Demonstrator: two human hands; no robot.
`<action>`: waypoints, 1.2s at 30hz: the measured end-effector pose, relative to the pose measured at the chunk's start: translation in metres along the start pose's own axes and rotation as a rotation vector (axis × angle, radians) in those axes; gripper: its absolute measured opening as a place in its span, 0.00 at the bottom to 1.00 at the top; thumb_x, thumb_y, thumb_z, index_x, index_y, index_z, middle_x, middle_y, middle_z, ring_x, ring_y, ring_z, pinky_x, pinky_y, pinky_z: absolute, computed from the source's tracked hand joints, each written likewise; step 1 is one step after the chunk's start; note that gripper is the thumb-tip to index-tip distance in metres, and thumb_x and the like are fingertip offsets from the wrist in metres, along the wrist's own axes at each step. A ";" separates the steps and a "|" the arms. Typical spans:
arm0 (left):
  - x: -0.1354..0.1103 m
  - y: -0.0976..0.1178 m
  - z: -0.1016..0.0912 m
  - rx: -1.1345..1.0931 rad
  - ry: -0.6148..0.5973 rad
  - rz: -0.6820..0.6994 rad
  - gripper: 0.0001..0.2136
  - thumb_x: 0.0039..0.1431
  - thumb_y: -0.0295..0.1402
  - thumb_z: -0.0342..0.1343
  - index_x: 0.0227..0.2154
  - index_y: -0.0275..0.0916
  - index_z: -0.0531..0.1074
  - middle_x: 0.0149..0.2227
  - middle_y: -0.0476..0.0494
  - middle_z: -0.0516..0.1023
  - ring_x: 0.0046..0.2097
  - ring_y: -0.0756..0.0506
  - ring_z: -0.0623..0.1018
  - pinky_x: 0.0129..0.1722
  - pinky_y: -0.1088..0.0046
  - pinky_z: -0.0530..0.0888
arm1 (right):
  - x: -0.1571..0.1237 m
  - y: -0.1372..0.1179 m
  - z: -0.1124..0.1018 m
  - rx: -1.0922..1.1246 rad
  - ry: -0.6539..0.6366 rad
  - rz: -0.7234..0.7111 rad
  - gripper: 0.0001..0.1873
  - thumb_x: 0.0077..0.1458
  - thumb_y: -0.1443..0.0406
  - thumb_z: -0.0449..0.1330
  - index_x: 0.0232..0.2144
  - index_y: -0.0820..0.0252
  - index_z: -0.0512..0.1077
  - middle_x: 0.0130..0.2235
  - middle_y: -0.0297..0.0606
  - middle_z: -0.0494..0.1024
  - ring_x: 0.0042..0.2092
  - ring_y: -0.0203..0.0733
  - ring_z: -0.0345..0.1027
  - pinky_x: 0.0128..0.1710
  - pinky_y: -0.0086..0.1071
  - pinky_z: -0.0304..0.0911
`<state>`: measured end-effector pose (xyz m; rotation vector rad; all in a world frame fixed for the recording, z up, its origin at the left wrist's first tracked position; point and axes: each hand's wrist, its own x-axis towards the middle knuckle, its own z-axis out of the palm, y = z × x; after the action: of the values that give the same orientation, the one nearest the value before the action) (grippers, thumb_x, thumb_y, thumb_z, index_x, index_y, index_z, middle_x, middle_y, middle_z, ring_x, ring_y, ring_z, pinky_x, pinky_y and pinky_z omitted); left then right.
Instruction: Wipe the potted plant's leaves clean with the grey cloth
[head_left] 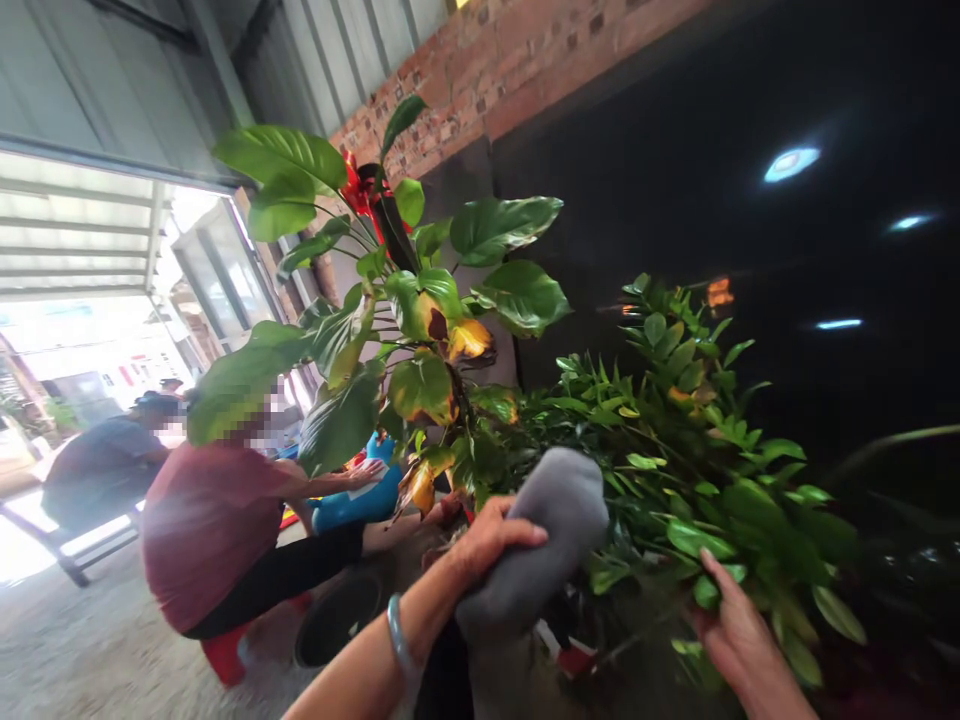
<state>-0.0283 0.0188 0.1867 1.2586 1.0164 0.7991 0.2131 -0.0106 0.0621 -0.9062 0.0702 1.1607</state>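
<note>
My left hand point(487, 540) is closed around a grey cloth point(547, 540), held up against the foliage of potted plants. A bluish bangle point(399, 640) sits on that wrist. My right hand point(731, 625) reaches into the small-leaved green plant point(697, 450) at the lower right, fingers among its leaves; whether it grips a stem is unclear. Behind stands a tall broad-leaved plant point(420, 320) with several yellowed leaves and a red ribbon point(358, 195) near its top.
A person in a maroon shirt point(210, 530) sits at the left on a red stool point(225, 655), touching a blue object point(360, 500). Another person point(105, 470) sits further back. A dark pot point(337, 615) stands on the floor. A brick wall point(510, 70) and a dark panel rise behind.
</note>
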 end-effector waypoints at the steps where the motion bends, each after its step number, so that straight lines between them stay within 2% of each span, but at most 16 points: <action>1: 0.006 0.012 0.001 -0.050 0.040 0.064 0.14 0.29 0.36 0.66 0.24 0.35 0.77 0.20 0.49 0.76 0.22 0.50 0.71 0.22 0.75 0.66 | 0.000 0.000 0.000 0.019 -0.013 0.006 0.15 0.34 0.67 0.67 0.29 0.54 0.72 0.24 0.26 0.79 0.24 0.41 0.71 0.22 0.34 0.69; 4: 0.030 0.032 0.009 -0.189 0.187 0.187 0.17 0.30 0.38 0.67 0.27 0.36 0.76 0.21 0.50 0.75 0.23 0.49 0.71 0.24 0.74 0.68 | 0.001 0.001 0.000 0.026 -0.081 0.006 0.16 0.34 0.66 0.68 0.30 0.55 0.71 0.24 0.28 0.79 0.25 0.42 0.72 0.23 0.34 0.69; 6: 0.039 0.021 0.018 -0.185 0.224 0.150 0.16 0.30 0.37 0.66 0.26 0.37 0.76 0.21 0.50 0.75 0.23 0.49 0.71 0.25 0.74 0.68 | 0.003 0.004 -0.001 -0.003 -0.099 -0.007 0.16 0.33 0.65 0.69 0.30 0.56 0.72 0.24 0.29 0.79 0.26 0.43 0.73 0.26 0.36 0.71; 8: 0.034 -0.001 0.024 -0.083 0.156 0.028 0.14 0.29 0.36 0.66 0.24 0.37 0.76 0.20 0.50 0.75 0.24 0.48 0.71 0.25 0.73 0.68 | 0.004 0.005 -0.002 -0.022 -0.081 -0.015 0.17 0.32 0.64 0.69 0.30 0.56 0.72 0.24 0.29 0.79 0.27 0.44 0.73 0.28 0.38 0.71; 11: 0.008 -0.022 0.027 0.126 -0.063 -0.156 0.11 0.28 0.34 0.65 0.21 0.38 0.78 0.21 0.50 0.76 0.25 0.48 0.72 0.26 0.73 0.67 | 0.005 0.003 -0.005 -0.038 -0.050 0.010 0.18 0.29 0.64 0.69 0.29 0.57 0.73 0.22 0.29 0.79 0.24 0.43 0.72 0.23 0.35 0.69; 13: -0.007 -0.015 0.025 0.192 -0.184 -0.194 0.12 0.27 0.33 0.66 0.22 0.38 0.78 0.22 0.50 0.76 0.25 0.48 0.72 0.26 0.73 0.68 | 0.005 0.001 -0.007 -0.056 -0.052 0.008 0.19 0.29 0.64 0.69 0.29 0.56 0.72 0.22 0.29 0.79 0.22 0.42 0.71 0.19 0.32 0.65; 15: -0.007 0.005 0.024 0.131 -0.219 -0.118 0.14 0.28 0.34 0.67 0.24 0.36 0.79 0.23 0.49 0.77 0.25 0.47 0.72 0.26 0.72 0.68 | 0.004 0.000 -0.007 -0.075 -0.053 -0.008 0.19 0.31 0.63 0.69 0.30 0.56 0.72 0.23 0.29 0.79 0.23 0.42 0.71 0.20 0.32 0.65; 17: 0.008 0.026 0.025 -0.017 -0.154 0.036 0.16 0.29 0.36 0.67 0.27 0.35 0.79 0.24 0.47 0.77 0.25 0.47 0.73 0.27 0.72 0.69 | 0.004 -0.001 -0.006 -0.071 -0.054 -0.020 0.18 0.32 0.63 0.69 0.31 0.54 0.71 0.24 0.28 0.78 0.24 0.43 0.71 0.24 0.35 0.68; 19: 0.028 0.033 0.028 -0.147 -0.011 0.156 0.16 0.31 0.37 0.66 0.28 0.35 0.78 0.24 0.47 0.77 0.25 0.48 0.72 0.27 0.73 0.69 | 0.003 0.000 -0.004 -0.053 -0.074 -0.020 0.18 0.33 0.63 0.69 0.31 0.53 0.71 0.25 0.28 0.78 0.26 0.43 0.72 0.28 0.39 0.71; 22: 0.043 0.013 0.032 -0.150 0.142 0.122 0.14 0.30 0.35 0.65 0.25 0.35 0.77 0.21 0.49 0.75 0.24 0.49 0.71 0.25 0.74 0.68 | 0.001 0.001 -0.003 -0.048 -0.067 -0.006 0.18 0.32 0.63 0.69 0.31 0.54 0.72 0.25 0.28 0.79 0.26 0.43 0.72 0.30 0.40 0.71; 24: 0.033 -0.009 0.032 -0.046 0.077 0.001 0.13 0.29 0.34 0.65 0.23 0.36 0.77 0.21 0.48 0.76 0.24 0.48 0.71 0.25 0.74 0.68 | 0.000 0.001 -0.005 -0.076 -0.034 0.011 0.18 0.31 0.63 0.69 0.30 0.55 0.72 0.23 0.28 0.78 0.24 0.42 0.71 0.28 0.39 0.70; 26: 0.015 -0.022 0.029 0.061 -0.060 -0.118 0.12 0.29 0.34 0.65 0.23 0.37 0.78 0.21 0.49 0.77 0.25 0.47 0.72 0.26 0.73 0.68 | -0.001 -0.001 -0.007 -0.110 -0.031 0.020 0.19 0.29 0.63 0.70 0.29 0.57 0.72 0.22 0.29 0.78 0.22 0.42 0.69 0.24 0.37 0.68; 29: -0.004 -0.012 0.024 0.101 -0.173 -0.137 0.13 0.28 0.33 0.65 0.24 0.36 0.79 0.22 0.49 0.77 0.24 0.47 0.72 0.26 0.73 0.68 | -0.002 -0.004 -0.008 -0.123 -0.047 0.026 0.19 0.29 0.62 0.70 0.29 0.57 0.72 0.21 0.29 0.78 0.21 0.42 0.68 0.19 0.34 0.64; 31: 0.001 0.007 0.022 0.027 -0.139 -0.024 0.15 0.28 0.34 0.65 0.26 0.35 0.79 0.22 0.49 0.77 0.24 0.48 0.72 0.26 0.73 0.68 | -0.002 -0.006 -0.007 -0.112 -0.035 0.032 0.19 0.29 0.63 0.70 0.29 0.56 0.71 0.22 0.29 0.78 0.21 0.41 0.68 0.19 0.33 0.63; 33: 0.017 0.021 0.023 -0.090 -0.013 0.100 0.16 0.29 0.36 0.66 0.26 0.35 0.78 0.22 0.49 0.76 0.24 0.48 0.72 0.26 0.73 0.68 | -0.003 -0.005 -0.007 -0.108 -0.034 0.023 0.19 0.30 0.62 0.70 0.29 0.54 0.71 0.22 0.28 0.77 0.22 0.42 0.68 0.21 0.35 0.64; 36: 0.037 0.013 0.025 -0.188 0.186 0.121 0.17 0.27 0.39 0.65 0.25 0.37 0.75 0.20 0.49 0.75 0.23 0.48 0.71 0.25 0.73 0.68 | -0.001 -0.002 -0.008 -0.118 -0.043 -0.008 0.21 0.29 0.61 0.71 0.30 0.53 0.71 0.24 0.27 0.77 0.24 0.43 0.68 0.26 0.39 0.67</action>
<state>0.0095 0.0454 0.1934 1.1070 0.9945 1.0960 0.2174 -0.0166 0.0586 -0.9844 -0.0369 1.1860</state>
